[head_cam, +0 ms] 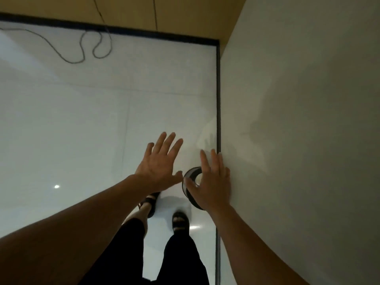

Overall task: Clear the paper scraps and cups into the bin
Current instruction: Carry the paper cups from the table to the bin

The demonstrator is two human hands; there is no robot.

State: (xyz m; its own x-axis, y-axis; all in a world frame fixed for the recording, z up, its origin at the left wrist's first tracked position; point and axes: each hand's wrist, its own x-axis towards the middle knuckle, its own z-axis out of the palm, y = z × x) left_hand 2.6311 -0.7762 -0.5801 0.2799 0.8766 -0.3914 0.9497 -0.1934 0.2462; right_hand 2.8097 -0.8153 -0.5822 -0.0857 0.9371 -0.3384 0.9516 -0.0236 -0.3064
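Observation:
I look down at a glossy white floor [82, 130]. A small round bin [189, 175] with a dark rim and pale inside stands on the floor against the right wall. My right hand [212, 182] hovers over the bin with straight fingers and holds nothing; it hides the bin's right half. To the left of the bin, my left hand [160, 161] is spread flat with its fingers apart, also holding nothing. No paper scraps or cups are in view.
A pale wall [298, 120] with a black skirting strip [218, 99] runs along the right. A thin grey cable [82, 52] loops on the floor at the far left, below a wooden panel [144, 11]. My feet in black sandals [180, 221] stand just before the bin.

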